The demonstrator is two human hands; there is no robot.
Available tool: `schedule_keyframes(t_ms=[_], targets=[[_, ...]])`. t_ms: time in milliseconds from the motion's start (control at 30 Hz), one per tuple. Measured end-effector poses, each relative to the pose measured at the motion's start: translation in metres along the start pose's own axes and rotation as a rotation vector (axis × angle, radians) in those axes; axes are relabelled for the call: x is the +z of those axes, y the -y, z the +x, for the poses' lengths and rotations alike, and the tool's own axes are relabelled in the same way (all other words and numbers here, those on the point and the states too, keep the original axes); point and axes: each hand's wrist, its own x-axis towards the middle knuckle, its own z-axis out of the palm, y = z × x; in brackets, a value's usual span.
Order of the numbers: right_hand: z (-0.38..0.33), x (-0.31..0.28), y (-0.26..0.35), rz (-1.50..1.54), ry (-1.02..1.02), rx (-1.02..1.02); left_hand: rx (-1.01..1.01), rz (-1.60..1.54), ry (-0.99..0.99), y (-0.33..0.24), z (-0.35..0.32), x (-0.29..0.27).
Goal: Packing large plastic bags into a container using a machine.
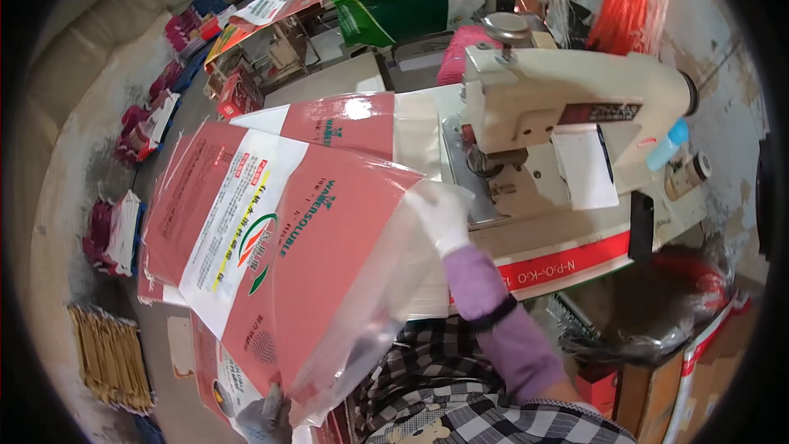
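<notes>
I hold up a large red and white printed sack (271,230) with a clear plastic liner (386,296) hanging from its open end. My left hand (265,415), in a grey glove, grips the sack's lower corner near the bottom edge of the view. My right hand (444,214), in a white glove with a purple sleeve, is pushed inside the clear liner at the sack's mouth. A cream sewing machine (567,99) stands just right of the sack on a table (559,238).
More red sacks (345,119) lie on the table behind the held one. Bundles of red sacks (115,234) and a stack of brown ones (111,358) lie on the floor at left. Green and red sacks (394,4) are piled at the back. Cardboard boxes (699,378) sit at lower right.
</notes>
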Motion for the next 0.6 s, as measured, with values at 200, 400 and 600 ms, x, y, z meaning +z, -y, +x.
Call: schedule_keyframes(t_ms=[200, 400, 600], targets=[[-0.028, -0.039, 0.046, 0.204, -0.701, 0.108, -0.105, -0.251, -0.379, 0.019, -0.003, 0.028], [-0.011, 0.0, -0.017, 0.329, 0.113, 0.025, -0.488, -0.442, -0.36, 0.031, 0.011, 0.018], [0.023, -0.019, 0.021, -0.297, 0.228, -0.393, -0.014, 0.178, -0.179, 0.06, -0.024, 0.012]])
